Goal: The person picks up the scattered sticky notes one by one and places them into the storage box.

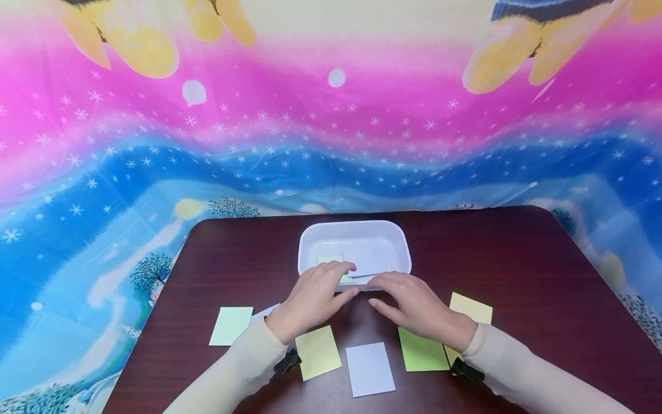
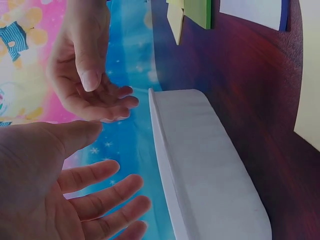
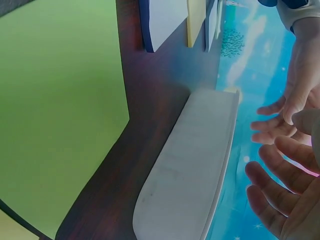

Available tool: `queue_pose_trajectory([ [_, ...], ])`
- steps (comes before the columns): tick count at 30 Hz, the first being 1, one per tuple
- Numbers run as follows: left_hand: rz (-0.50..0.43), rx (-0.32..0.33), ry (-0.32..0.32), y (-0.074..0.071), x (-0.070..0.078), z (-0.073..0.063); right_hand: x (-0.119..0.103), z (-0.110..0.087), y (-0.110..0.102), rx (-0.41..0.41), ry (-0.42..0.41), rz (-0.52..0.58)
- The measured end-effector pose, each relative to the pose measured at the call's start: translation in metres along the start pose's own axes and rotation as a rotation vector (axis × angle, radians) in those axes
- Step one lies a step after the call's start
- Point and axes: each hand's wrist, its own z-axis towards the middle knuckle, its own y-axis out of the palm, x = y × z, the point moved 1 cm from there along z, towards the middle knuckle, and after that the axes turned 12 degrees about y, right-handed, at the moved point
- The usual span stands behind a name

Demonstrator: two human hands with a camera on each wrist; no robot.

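Observation:
Both hands hover over the near rim of a white plastic tub, fingers spread loosely and slightly bent. Nothing shows in the left hand or the right hand. Their fingertips face each other, with a small gap in the head view. Inside the tub lie a white square and a light green square, partly behind the left fingers. A thin grey strip runs near the tub's front; I cannot tell what it is. In the left wrist view the tub's outer wall stands beyond the fingers.
Square paper pads lie in front of the tub: light green, yellow, white, bright green and pale yellow. Another white pad is partly behind the left arm. A patterned cloth hangs behind the dark table.

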Motion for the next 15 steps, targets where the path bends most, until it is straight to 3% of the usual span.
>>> queue_pose_trajectory([
  [9, 0.006, 0.013, 0.012, 0.006, 0.002, -0.008, -0.001, -0.006, 0.001, -0.005, -0.004, -0.001],
  [15, -0.009, -0.013, 0.012, 0.009, 0.005, -0.011, -0.001, -0.008, 0.003, -0.016, 0.008, -0.004],
])
